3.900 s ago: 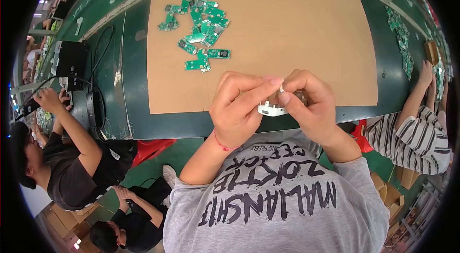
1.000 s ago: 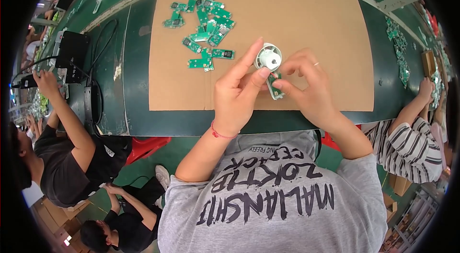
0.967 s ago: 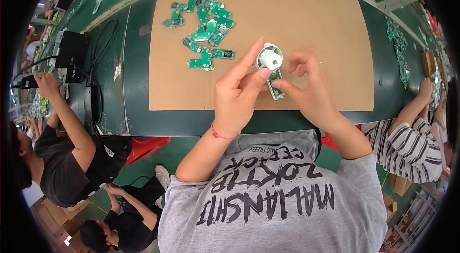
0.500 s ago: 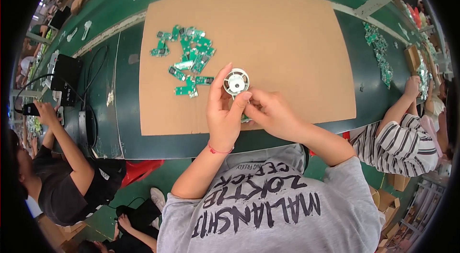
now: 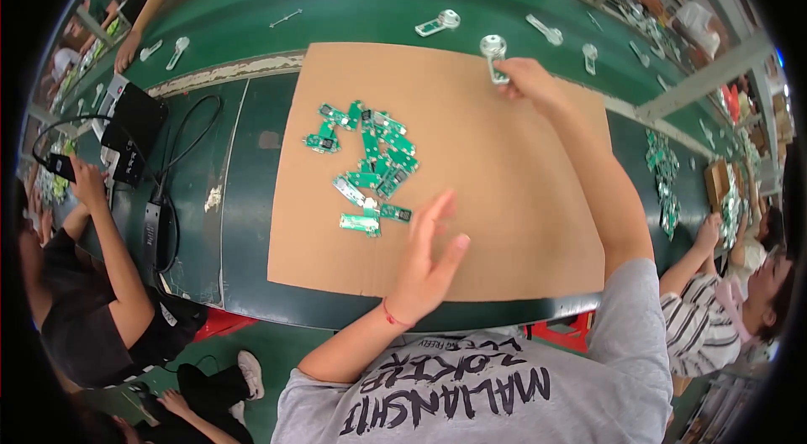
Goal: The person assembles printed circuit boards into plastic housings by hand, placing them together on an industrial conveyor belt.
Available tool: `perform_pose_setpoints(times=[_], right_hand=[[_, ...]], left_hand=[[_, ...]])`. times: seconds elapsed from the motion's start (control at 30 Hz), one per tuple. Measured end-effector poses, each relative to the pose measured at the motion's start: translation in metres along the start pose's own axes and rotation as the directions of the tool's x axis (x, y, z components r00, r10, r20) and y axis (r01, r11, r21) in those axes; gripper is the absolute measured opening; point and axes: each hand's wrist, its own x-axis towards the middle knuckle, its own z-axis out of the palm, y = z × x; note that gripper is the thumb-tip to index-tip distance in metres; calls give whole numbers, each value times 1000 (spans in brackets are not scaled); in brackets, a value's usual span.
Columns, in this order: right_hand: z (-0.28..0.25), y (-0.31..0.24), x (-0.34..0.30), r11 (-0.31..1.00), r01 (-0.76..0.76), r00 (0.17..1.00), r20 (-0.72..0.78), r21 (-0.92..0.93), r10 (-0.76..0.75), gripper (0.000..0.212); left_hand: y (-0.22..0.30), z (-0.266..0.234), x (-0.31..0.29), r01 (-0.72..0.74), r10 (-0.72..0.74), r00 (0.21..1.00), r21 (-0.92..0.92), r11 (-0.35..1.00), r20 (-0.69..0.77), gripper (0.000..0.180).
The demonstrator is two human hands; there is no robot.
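My right hand (image 5: 528, 81), arm stretched out to the far edge of the cardboard sheet (image 5: 513, 200), grips the handle of a white plastic housing (image 5: 493, 47) with a round head. The housing is over the sheet's edge by the green belt; whether it touches anything I cannot tell. My left hand (image 5: 427, 269) hovers over the near part of the cardboard, fingers apart and holding nothing. Just left of it lies a loose pile of green circuit boards (image 5: 395, 160), some overlapping.
Beyond the cardboard, a green belt (image 5: 370, 15) carries more white housings (image 5: 440, 22) and thin white parts. A black box (image 5: 139, 129) with cables stands left. A metal post (image 5: 710, 74) rises at right, near a strip of boards (image 5: 664, 183). Co-workers sit on both sides.
My right hand has carried the housing from between both hands out to the far edge. My left hand has let go and spread its fingers. The view has shifted toward the belt.
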Motion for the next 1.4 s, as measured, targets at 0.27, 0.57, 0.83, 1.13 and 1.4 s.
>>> perform_pose_setpoints(times=[0.27,0.57,0.83,1.13,1.4], right_hand=[[-24,10,127,850,-111,989,-142,-514,44,47],[-114,69,134,418,-126,842,-320,-900,-435,34],[-113,66,98,448,202,810,-108,-871,-577,18],[-59,68,83,606,159,770,-287,-779,-570,17],[0,38,-52,410,785,532,167,-464,-830,30]], left_hand=[[13,-9,1,44,-41,995,-32,998,96,42],[19,-9,-1,83,-69,984,-79,993,165,36],[7,1,-5,-34,18,977,71,997,212,26],[21,10,-22,35,-63,941,91,995,334,22],[9,-51,-18,-143,195,980,828,542,42,25]])
